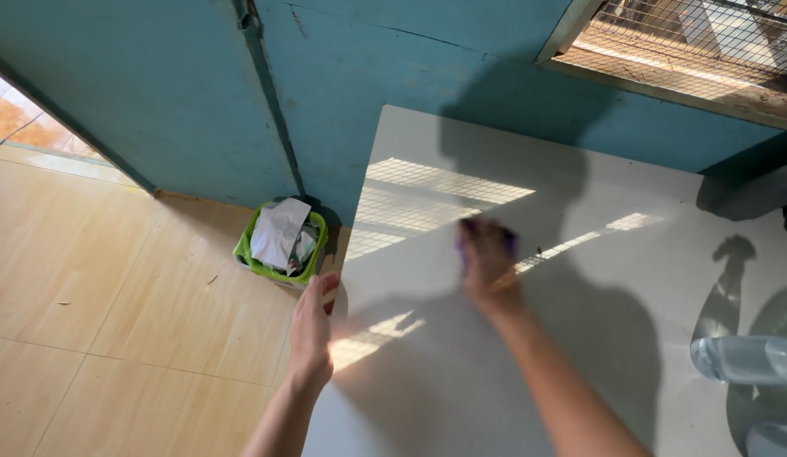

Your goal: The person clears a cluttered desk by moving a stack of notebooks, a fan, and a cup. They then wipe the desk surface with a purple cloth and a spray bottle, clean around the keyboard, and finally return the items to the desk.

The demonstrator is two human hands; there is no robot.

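At frame centre, right hand (487,264) pressed flat on white rectangular tabletop (580,195), fingers closed over small purple cloth (505,243), blurred. Left hand (313,326) at lower centre-left, fingers curled over tabletop's left edge, gripping it. Clear plastic bottle (745,360) lying at right edge. Green plastic basket with crumpled paper (279,241) on tan tiled floor (114,279), left of centre, against teal wall (156,93).
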